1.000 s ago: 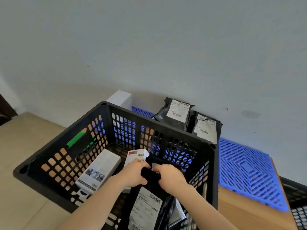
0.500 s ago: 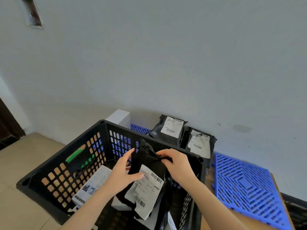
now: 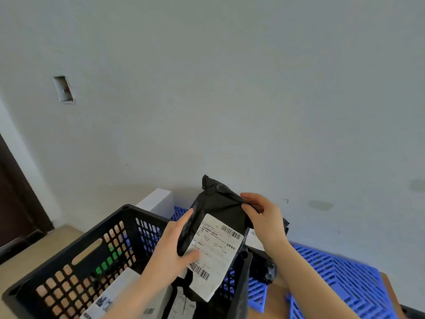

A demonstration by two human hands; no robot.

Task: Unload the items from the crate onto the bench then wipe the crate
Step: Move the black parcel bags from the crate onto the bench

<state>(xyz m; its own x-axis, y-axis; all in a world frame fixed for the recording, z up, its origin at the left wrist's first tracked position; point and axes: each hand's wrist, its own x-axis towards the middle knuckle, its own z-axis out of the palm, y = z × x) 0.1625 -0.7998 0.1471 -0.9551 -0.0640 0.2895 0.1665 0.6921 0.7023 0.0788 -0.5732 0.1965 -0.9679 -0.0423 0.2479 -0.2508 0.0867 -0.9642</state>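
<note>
A black plastic parcel (image 3: 217,204) with a white barcode label hangs above the far right corner of the black lattice crate (image 3: 78,261). My left hand (image 3: 171,252) holds its left side, thumb on the label. My right hand (image 3: 264,215) pinches its top right edge. Inside the crate lie a white box (image 3: 115,293) and another labelled item (image 3: 181,305). Behind the held parcel, black parcels (image 3: 264,265) rest on the bench, mostly hidden.
A blue lattice mat (image 3: 333,282) covers the wooden bench (image 3: 276,302) on the right. A white box (image 3: 158,200) stands against the grey wall behind the crate. A dark door (image 3: 16,203) is at the far left.
Both hands have lifted the black parcel out of the crate, up and toward the bench. The camera has tilted upward, showing more wall.
</note>
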